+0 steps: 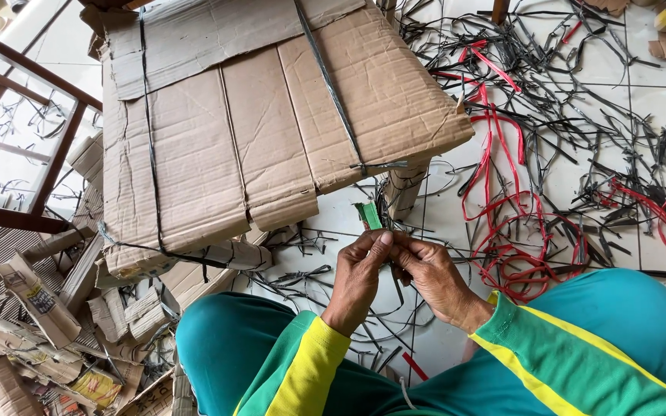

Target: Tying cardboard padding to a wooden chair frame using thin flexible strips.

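Observation:
My left hand and my right hand meet above my knees, fingertips pressed together. Between them they pinch a small green strip that sticks up from the fingers. Thin black strap ends hang down under my hands. Just beyond stands a low table wrapped in brown cardboard and bound with black straps.
Cut black strap pieces and red plastic cord litter the white tiled floor at right. Folded cardboard scraps pile up at lower left. A dark wooden frame stands at the left edge. My teal-trousered legs fill the bottom.

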